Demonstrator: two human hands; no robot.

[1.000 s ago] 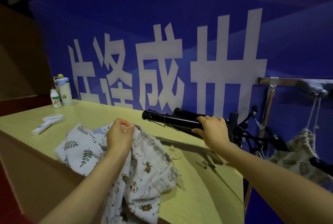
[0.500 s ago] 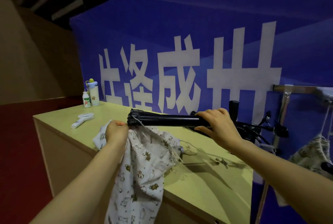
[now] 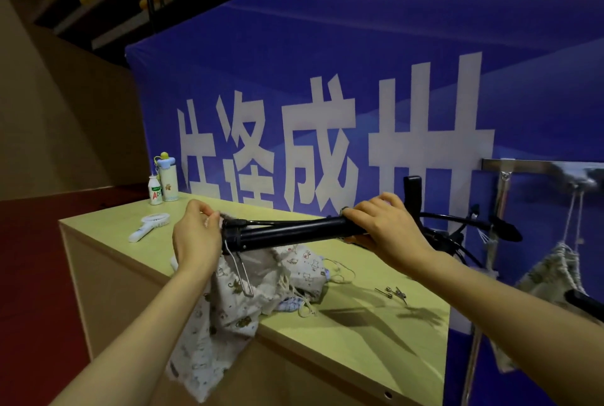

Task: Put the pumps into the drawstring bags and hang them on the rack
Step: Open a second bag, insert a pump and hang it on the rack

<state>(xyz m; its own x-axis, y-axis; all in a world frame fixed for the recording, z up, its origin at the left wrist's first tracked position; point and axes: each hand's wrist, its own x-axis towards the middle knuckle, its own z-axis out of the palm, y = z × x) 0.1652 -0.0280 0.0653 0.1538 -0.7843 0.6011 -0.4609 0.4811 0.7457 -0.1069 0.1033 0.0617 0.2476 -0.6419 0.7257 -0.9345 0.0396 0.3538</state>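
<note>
Lifted clear of the table (image 3: 359, 340), the black pump (image 3: 294, 232) now lies level in the air, its left end pushed up to the mouth of the drawstring bag (image 3: 228, 307). The right hand (image 3: 389, 229) wraps round the barrel. The left hand (image 3: 196, 239) pinches the bag's rim, and the rest of the cloth drapes over the table's near edge. Insertion looks barely begun. A second bag (image 3: 552, 275) hangs on the rack (image 3: 536, 165), far right.

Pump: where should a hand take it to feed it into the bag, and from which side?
Grip the pump at the barrel's right end, from above, as the right hand does. It lies about level, its wire-foot end pointing at the bag mouth that the left hand pinches, so that end should probably stay free.
</note>
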